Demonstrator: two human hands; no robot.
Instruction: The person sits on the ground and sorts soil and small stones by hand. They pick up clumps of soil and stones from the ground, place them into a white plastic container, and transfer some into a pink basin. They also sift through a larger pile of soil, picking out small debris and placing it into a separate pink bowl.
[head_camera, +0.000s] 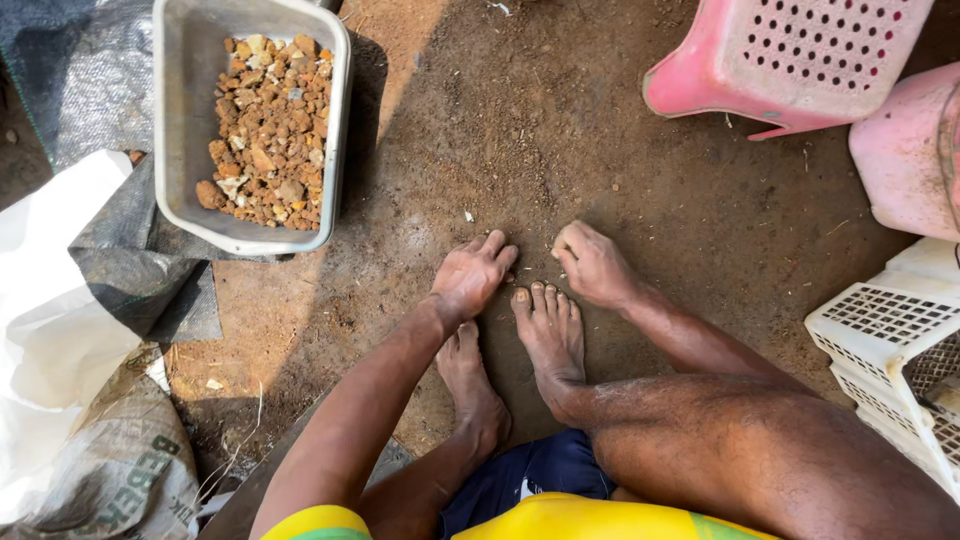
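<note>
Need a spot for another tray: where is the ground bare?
Bare dirt lies between the grey tray of stones and the pink basket, beyond both hands. Sacks crowd the left; white crates crowd the right.

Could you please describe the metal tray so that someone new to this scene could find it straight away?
Start from the bare earth floor and look to the upper left, beside the grey sacking. There sits the grey rectangular metal tray. It alone holds a heap of small orange-brown stones; the containers on the right are plastic, pink and white.

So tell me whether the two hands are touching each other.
Apart. The head view shows a strip of bare dirt ground between the left hand and the right hand, both resting on the soil.
</note>
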